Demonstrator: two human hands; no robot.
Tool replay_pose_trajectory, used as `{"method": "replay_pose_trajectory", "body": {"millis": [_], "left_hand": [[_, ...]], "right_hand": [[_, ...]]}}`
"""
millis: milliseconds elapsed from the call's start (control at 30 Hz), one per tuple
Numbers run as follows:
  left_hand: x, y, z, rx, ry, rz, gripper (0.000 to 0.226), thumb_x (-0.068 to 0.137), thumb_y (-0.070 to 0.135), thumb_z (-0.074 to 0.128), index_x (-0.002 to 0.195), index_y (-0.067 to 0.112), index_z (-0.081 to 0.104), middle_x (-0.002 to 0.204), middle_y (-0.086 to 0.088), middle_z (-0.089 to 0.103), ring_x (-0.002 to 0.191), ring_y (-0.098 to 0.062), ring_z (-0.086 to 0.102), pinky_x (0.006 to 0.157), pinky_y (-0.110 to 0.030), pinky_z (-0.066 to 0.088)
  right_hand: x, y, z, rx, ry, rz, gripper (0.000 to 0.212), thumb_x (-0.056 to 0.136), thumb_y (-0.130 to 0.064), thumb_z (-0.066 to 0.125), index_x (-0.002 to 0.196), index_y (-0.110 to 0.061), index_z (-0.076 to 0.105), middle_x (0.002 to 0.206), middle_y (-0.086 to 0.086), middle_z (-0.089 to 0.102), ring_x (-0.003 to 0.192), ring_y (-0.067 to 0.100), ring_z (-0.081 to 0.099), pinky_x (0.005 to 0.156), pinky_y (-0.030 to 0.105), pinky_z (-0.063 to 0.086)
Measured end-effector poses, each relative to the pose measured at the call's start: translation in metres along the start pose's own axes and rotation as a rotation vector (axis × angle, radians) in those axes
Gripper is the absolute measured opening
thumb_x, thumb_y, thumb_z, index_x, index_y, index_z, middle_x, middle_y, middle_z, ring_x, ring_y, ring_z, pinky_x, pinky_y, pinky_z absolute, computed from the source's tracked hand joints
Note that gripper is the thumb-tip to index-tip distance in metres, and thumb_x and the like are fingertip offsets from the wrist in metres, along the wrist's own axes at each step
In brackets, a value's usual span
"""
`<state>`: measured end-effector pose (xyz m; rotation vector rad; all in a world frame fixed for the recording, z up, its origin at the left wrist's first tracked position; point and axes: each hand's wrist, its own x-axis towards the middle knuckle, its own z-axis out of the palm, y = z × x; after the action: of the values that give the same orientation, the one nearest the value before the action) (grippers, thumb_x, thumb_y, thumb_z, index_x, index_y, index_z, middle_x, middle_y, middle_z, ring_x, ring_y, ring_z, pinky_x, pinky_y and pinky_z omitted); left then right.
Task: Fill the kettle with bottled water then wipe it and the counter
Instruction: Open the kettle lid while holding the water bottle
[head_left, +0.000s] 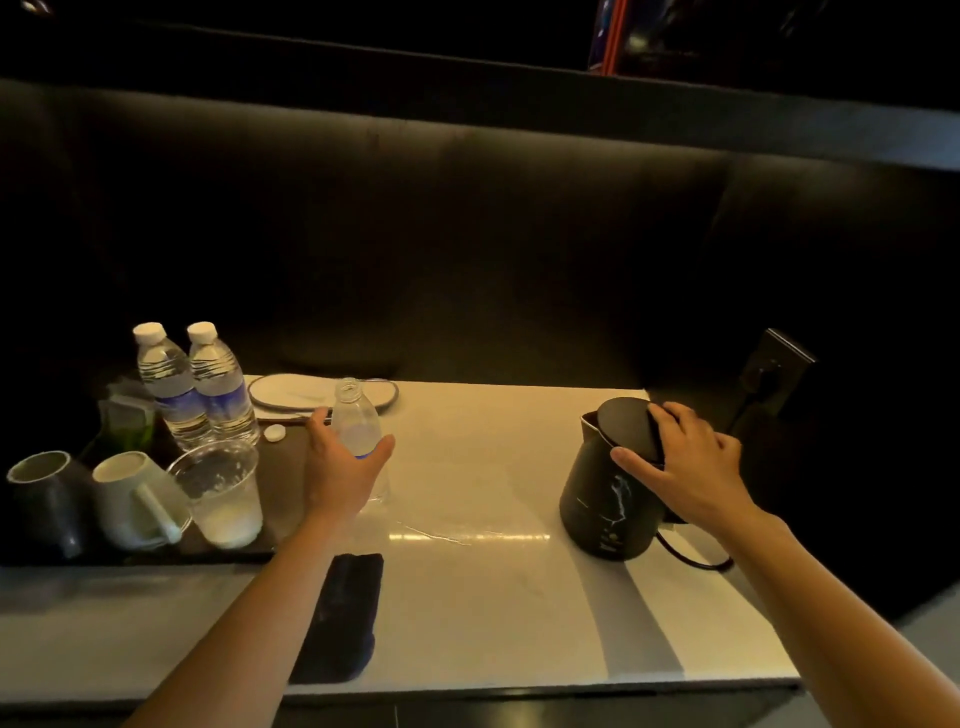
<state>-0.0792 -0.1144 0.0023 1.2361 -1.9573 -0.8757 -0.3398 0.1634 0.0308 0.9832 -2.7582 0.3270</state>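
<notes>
Nearest us a dark cloth (343, 618) lies on the counter (493, 597), between our forearms. Our left hand (343, 467) curls loosely around the uncapped bottle (356, 426), which stands upright and looks empty; we cannot tell if the grip is firm. Our right hand (685, 462) presses spread fingers on the lid of the kettle (602, 499), well to the bottle's right. We judge the cloth sits closer to the left hand.
</notes>
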Motion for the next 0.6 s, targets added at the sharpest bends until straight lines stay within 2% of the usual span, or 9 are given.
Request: {"method": "replay_pose_trajectory", "body": {"millis": [100,167,200,267,333,433,467,533,600], "left_hand": [[0.019,-0.028,0.02,-0.27,-0.076,-0.033,0.088,0.077,0.037,0.084,0.144,0.014,0.03,0.143,-0.014,0.048,0.121,-0.03,0.054,0.088,-0.035,0.045],[0.023,-0.039,0.03,-0.326,-0.104,-0.035,0.086,0.074,0.038,0.086,0.14,0.017,0.033,0.136,-0.009,0.051,0.114,-0.021,0.054,0.09,-0.034,0.05],[0.023,-0.042,0.034,-0.349,-0.112,-0.034,0.084,0.074,0.037,0.086,0.138,0.017,0.035,0.133,-0.007,0.052,0.112,-0.019,0.054,0.088,-0.028,0.049],[0.024,-0.045,0.043,-0.404,-0.114,-0.024,0.079,0.075,0.032,0.086,0.137,0.016,0.039,0.128,-0.003,0.053,0.11,-0.018,0.055,0.082,-0.019,0.045],[0.025,-0.047,0.053,-0.457,-0.104,-0.007,0.072,0.078,0.029,0.085,0.135,0.017,0.042,0.13,-0.006,0.055,0.113,-0.02,0.055,0.083,-0.019,0.045],[0.023,-0.046,0.066,-0.473,-0.085,0.021,0.063,0.08,0.023,0.083,0.131,0.015,0.046,0.131,-0.011,0.055,0.114,-0.021,0.054,0.084,-0.018,0.046],[0.02,-0.044,0.07,-0.47,-0.089,0.035,0.062,0.081,0.023,0.082,0.13,0.015,0.047,0.13,-0.011,0.056,0.114,-0.022,0.054,0.082,-0.017,0.045],[0.013,-0.04,0.078,-0.465,-0.111,0.063,0.059,0.081,0.023,0.082,0.129,0.017,0.047,0.127,-0.008,0.056,0.112,-0.023,0.056,0.08,-0.016,0.045],[0.003,-0.034,0.086,-0.482,-0.146,0.077,0.058,0.082,0.023,0.081,0.128,0.021,0.046,0.126,-0.004,0.055,0.111,-0.021,0.056,0.079,-0.016,0.045]], "right_hand": [[0.0,0.003,0.005,0.007,0.034,0.001,0.104,0.071,-0.092,0.021,0.149,-0.026,0.035,0.153,0.003,0.036,0.138,0.026,0.034,0.11,0.048,0.021],[0.001,0.006,0.006,0.025,0.026,-0.006,0.099,0.073,-0.09,0.026,0.149,-0.027,0.036,0.154,0.002,0.035,0.138,0.026,0.033,0.11,0.047,0.019],[0.001,0.009,0.008,0.034,0.017,-0.015,0.097,0.073,-0.089,0.028,0.149,-0.028,0.035,0.154,0.001,0.035,0.139,0.025,0.031,0.111,0.047,0.018],[0.002,0.014,0.008,0.05,-0.001,-0.034,0.094,0.075,-0.088,0.031,0.15,-0.031,0.034,0.155,0.0,0.032,0.14,0.025,0.028,0.111,0.046,0.015],[0.003,0.019,0.007,0.111,-0.013,-0.049,0.084,0.08,-0.082,0.033,0.149,-0.033,0.034,0.156,-0.002,0.031,0.141,0.023,0.026,0.111,0.042,0.012],[0.001,0.027,0.008,0.369,0.021,0.037,0.059,0.094,-0.066,0.031,0.145,-0.038,0.039,0.153,-0.004,0.038,0.14,0.02,0.029,0.109,0.037,0.011],[0.0,0.031,0.01,0.497,0.031,0.107,0.052,0.095,-0.065,0.028,0.141,-0.042,0.041,0.149,-0.006,0.042,0.139,0.02,0.033,0.112,0.04,0.013],[-0.003,0.039,0.014,0.718,0.05,0.249,0.045,0.097,-0.063,0.025,0.131,-0.045,0.048,0.137,-0.008,0.05,0.131,0.016,0.042,0.112,0.047,0.028],[-0.004,0.044,0.017,0.843,0.076,0.373,0.038,0.101,-0.052,0.028,0.114,-0.034,0.059,0.118,-0.005,0.058,0.118,0.019,0.052,0.096,0.036,0.04]]}}
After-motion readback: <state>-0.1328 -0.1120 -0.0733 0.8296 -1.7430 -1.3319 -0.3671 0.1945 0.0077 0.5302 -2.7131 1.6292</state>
